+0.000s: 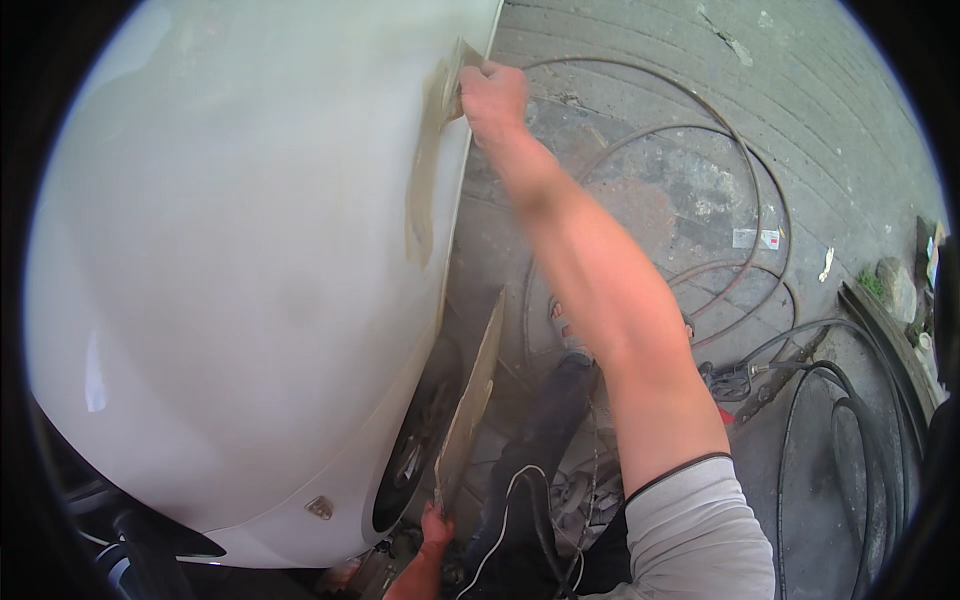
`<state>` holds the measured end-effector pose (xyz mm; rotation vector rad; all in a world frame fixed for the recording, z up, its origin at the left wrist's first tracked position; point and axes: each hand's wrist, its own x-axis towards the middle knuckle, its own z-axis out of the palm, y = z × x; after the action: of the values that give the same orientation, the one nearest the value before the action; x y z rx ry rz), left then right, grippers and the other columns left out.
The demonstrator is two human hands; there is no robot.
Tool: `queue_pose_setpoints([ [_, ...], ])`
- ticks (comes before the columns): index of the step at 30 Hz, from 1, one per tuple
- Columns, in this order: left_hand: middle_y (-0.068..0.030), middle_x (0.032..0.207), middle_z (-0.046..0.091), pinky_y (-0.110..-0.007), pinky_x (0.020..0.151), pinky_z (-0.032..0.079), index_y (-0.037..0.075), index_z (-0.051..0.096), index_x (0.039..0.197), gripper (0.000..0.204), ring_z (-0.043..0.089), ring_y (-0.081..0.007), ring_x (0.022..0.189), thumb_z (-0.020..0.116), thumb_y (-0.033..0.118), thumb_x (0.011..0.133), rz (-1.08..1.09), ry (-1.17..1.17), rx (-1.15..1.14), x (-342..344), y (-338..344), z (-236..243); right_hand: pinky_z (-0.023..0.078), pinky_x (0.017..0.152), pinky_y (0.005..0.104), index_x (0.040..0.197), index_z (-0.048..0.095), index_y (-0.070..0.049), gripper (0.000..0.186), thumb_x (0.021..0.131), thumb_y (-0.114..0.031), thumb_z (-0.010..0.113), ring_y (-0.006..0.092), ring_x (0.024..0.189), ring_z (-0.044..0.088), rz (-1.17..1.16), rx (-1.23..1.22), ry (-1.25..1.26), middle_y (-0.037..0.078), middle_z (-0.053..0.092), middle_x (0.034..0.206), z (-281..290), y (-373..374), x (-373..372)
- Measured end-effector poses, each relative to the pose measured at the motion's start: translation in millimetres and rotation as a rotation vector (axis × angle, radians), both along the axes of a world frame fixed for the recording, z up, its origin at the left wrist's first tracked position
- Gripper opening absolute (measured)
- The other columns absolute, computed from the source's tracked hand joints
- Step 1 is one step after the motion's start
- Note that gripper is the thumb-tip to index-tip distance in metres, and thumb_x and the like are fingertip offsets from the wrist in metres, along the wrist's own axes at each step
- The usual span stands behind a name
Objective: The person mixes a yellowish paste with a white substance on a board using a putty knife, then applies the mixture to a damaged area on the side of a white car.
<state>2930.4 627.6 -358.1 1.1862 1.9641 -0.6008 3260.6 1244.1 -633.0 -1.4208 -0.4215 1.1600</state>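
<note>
My right hand (494, 98) is closed on a thin putty spreader (468, 56), which presses against the edge of a white car panel (250, 200). Below the spreader, a streak of tan filler (425, 185) runs down the panel near that edge. Low in the view, my left hand (435, 527) grips the lower end of a flat tan board (468, 415). The board stands nearly edge-on between the car's wheel (425, 440) and my leg, with some paste visible on its face. My right arm stretches far forward across the view.
A thin hose (750, 165) loops over the grey concrete floor (820, 110) to the right. Black hoses (850, 400) coil at the lower right beside a metal rail (890, 345). A white cable (512, 490) hangs across my dark trousers (540, 430).
</note>
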Motion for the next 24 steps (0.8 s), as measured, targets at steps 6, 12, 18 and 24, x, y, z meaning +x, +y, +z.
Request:
queue_pose_setpoints([
  [6, -0.0211, 0.098, 0.058, -0.046, 0.081, 0.050, 0.007, 0.066, 0.108, 0.034, 0.059, -0.0433, 0.093, 0.069, 0.008, 0.073, -0.004, 0.023, 0.005, 5, -3, 2, 0.044, 0.057, 0.0344, 0.076, 0.068, 0.007, 0.024, 0.076, -0.016, 0.060, 0.0149, 0.061, 0.053, 0.036, -0.212, 0.036, 0.010, 0.061, 0.062, -11, -3, 13],
  [12, -0.0212, 0.098, 0.058, -0.047, 0.080, 0.050, 0.006, 0.066, 0.105, 0.035, 0.058, -0.0437, 0.093, 0.068, 0.005, 0.070, 0.018, 0.006, -0.014, -6, -9, 0, 0.043, 0.056, 0.0367, 0.068, 0.059, 0.005, 0.022, 0.077, -0.015, 0.057, 0.0181, 0.056, 0.047, 0.077, -0.119, 0.082, 0.010, 0.054, 0.056, 22, -6, -2],
  [18, -0.0208, 0.098, 0.058, -0.046, 0.080, 0.049, 0.006, 0.066, 0.106, 0.037, 0.058, -0.0435, 0.094, 0.068, 0.005, 0.069, 0.008, 0.027, -0.029, -7, -8, 0, 0.045, 0.060, 0.0382, 0.075, 0.063, 0.004, 0.019, 0.076, -0.013, 0.056, 0.0214, 0.058, 0.052, -0.026, -0.059, -0.012, 0.014, 0.057, 0.059, 14, -36, 37],
  [24, -0.0203, 0.100, 0.058, -0.046, 0.082, 0.049, 0.006, 0.066, 0.107, 0.038, 0.058, -0.0432, 0.096, 0.068, 0.005, 0.069, 0.012, -0.005, -0.013, -4, -7, 0, 0.048, 0.067, 0.0387, 0.089, 0.069, 0.002, 0.024, 0.076, -0.012, 0.055, 0.0242, 0.068, 0.062, 0.075, -0.182, -0.106, 0.018, 0.066, 0.072, -37, -45, 35],
])
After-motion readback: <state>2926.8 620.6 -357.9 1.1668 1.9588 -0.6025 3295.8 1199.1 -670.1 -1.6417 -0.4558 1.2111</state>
